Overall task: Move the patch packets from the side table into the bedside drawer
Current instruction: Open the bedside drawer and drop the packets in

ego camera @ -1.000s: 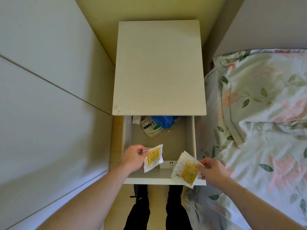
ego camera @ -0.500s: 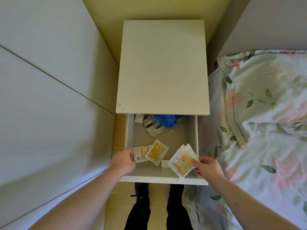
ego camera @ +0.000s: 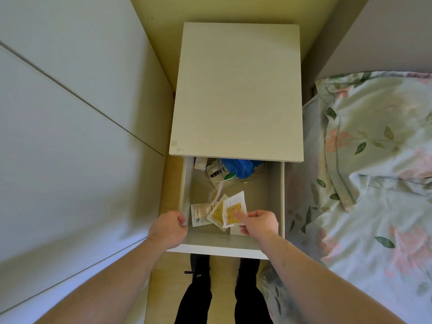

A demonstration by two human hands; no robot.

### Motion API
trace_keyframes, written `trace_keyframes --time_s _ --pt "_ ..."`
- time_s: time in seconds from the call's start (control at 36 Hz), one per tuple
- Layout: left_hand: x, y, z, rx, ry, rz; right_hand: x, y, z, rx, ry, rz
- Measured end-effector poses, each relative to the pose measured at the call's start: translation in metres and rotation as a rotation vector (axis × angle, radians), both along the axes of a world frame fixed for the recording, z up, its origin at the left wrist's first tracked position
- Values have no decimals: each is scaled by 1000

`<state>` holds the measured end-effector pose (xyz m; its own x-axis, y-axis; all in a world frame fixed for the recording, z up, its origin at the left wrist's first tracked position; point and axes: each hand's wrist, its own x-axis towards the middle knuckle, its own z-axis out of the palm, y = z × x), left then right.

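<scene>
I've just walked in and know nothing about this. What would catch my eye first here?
Probably the yellow patch packets fanned out on the floor of the open drawer, with the person's right hand pinching the topmost one. The left hand holds nothing, by the drawer's left wall. A bright blue bundle sits among cables at the drawer's back, and a floral bedspread fills the right.

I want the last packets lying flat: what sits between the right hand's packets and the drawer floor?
The right hand holds its patch packets partly over the packets already laid down; bare drawer floor lies just beside them.
</scene>
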<state>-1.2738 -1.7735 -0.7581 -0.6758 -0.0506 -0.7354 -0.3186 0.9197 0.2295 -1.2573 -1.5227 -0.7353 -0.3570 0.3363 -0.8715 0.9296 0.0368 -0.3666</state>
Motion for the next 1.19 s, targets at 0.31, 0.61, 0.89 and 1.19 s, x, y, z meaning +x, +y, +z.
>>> trace_keyframes --time_s 0.31,0.61,0.89,1.19 --pt "8 0 3 28 -42 15 17 30 -4 87 -36 -11" --pt "7 4 7 38 -78 -10 -3 -8 -9 4 -24 198" --pt "4 26 54 135 -55 -4 28 14 39 62 41 256" --pt "10 77 234 286 81 -186 67 53 221 180 213 370"
